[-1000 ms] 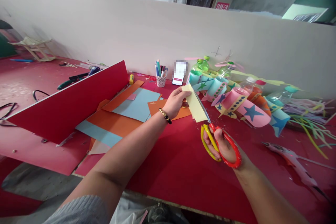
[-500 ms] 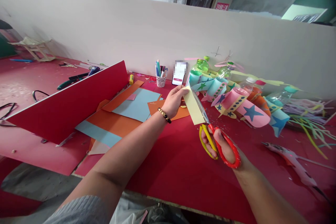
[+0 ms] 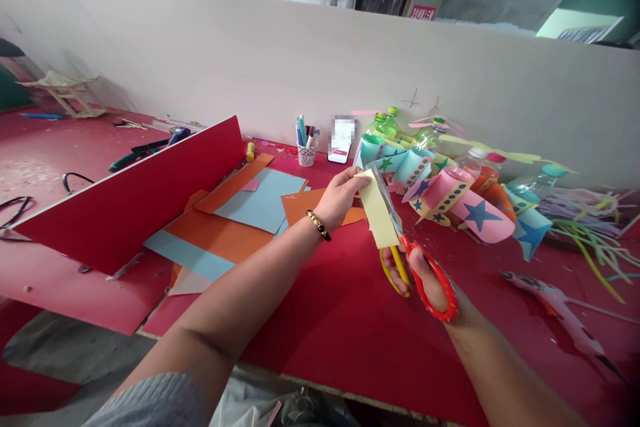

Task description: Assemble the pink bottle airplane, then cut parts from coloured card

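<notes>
Between its thumb and fingers my left hand pinches the far end of a pale yellow paper strip. My right hand is wrapped round the handles of a pair of scissors, one red and one yellow. The blades point away from me along the strip's right edge, and the paper partly covers the yellow handle. Orange card and light blue paper lie on the red table left of my left hand. Paper-covered plastic bottles with star cutouts stand beyond the scissors.
A pink glue gun lies at the right, near a pile of pipe cleaners. A phone and a pen cup stand by the white partition. A red board leans upright at the left.
My left hand and the yellow strip have shifted right and slightly toward me. The strip now overlaps more of the yellow handle, and the scissor handles sit closer together.
</notes>
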Motion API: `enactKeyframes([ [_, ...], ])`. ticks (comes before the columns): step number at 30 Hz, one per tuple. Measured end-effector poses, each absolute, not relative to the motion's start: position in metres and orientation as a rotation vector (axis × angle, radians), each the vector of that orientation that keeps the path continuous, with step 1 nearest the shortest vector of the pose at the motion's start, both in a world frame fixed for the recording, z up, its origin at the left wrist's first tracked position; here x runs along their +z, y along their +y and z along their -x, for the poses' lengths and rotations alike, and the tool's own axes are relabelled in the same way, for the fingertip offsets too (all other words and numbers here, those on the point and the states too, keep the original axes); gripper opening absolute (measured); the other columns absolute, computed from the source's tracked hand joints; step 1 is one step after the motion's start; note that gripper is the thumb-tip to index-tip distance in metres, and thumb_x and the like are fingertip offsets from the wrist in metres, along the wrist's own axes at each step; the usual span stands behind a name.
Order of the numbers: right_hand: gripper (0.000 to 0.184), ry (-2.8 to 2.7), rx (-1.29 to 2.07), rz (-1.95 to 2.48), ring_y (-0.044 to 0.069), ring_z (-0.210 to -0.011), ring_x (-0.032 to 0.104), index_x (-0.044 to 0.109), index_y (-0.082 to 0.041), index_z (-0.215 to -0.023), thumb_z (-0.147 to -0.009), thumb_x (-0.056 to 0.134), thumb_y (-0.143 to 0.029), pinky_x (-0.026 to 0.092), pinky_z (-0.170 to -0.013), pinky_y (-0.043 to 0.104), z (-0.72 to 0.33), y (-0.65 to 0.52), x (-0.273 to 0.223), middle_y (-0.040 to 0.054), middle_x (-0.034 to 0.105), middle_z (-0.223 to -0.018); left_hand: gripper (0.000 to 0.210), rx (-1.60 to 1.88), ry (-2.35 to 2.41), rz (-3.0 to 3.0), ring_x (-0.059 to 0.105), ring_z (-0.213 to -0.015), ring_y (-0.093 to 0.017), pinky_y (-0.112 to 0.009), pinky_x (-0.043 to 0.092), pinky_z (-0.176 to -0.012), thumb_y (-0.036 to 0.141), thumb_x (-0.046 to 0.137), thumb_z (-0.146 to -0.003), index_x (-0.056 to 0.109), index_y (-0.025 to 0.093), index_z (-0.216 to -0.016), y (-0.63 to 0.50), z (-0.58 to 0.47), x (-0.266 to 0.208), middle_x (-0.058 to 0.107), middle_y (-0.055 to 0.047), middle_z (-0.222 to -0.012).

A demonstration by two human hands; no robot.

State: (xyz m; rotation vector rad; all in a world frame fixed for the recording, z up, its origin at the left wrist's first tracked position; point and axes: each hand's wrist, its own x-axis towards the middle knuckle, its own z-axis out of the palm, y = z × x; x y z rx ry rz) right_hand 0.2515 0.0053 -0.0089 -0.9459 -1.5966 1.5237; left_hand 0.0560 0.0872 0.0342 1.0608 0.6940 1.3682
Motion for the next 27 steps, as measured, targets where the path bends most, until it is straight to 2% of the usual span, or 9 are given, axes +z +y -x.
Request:
enactKeyframes([
  [7, 0.05, -1.662, 1.495, 0.944, 0.01, -0.044, 0.037, 0.05, -0.022, -0.087, -0.089, 0.034, -0.069, 0.028, -0.043, 0.027, -0.2522, 0.0052, -0.0059, -0.0041, 0.044, -0.056, 0.023, 1.373, 0.684, -1.096, 0.05, -0.059, -0.008, -0.019, 0.039, -0.051, 0.031, 0.064, -0.075, 0.045, 0.019, -0.071, 0.0878, -0.057, 0.0326, 0.05, 0.003, -0.066],
  [11, 0.053, -1.669, 1.485, 0.954, 0.01, -0.042, 0.034, 0.052, -0.022, -0.088, -0.089, 0.031, -0.071, 0.028, -0.042, 0.027, -0.2538, 0.007, -0.0085, -0.0047, 0.042, -0.055, 0.025, 1.358, 0.683, -1.099, 0.051, -0.062, -0.009, -0.02, 0.042, -0.055, 0.034, 0.064, -0.074, 0.045, 0.019, -0.073, 0.0875, -0.0569, 0.0324, 0.05, 0.004, -0.068],
  [21, 0.054, -1.704, 1.49, 0.955, 0.01, -0.036, 0.031, 0.051, -0.022, -0.084, -0.089, 0.028, -0.071, 0.026, -0.039, 0.026, -0.2557, 0.0078, -0.0088, -0.0064, 0.038, -0.047, 0.024, 1.361, 0.668, -1.099, 0.051, -0.06, -0.008, -0.019, 0.039, -0.052, 0.032, 0.064, -0.075, 0.044, 0.019, -0.073, 0.0885, -0.0567, 0.0307, 0.051, 0.004, -0.068],
  [27, 0.054, -1.661, 1.52, 0.949, 0.008, -0.036, 0.032, 0.05, -0.022, -0.082, -0.087, 0.032, -0.072, 0.028, -0.038, 0.024, -0.2518, 0.0067, -0.0039, -0.0066, 0.04, -0.051, 0.023, 1.359, 0.675, -1.092, 0.05, -0.059, -0.008, -0.018, 0.038, -0.052, 0.031, 0.063, -0.076, 0.044, 0.018, -0.072, 0.0885, -0.0566, 0.0312, 0.05, 0.004, -0.067],
])
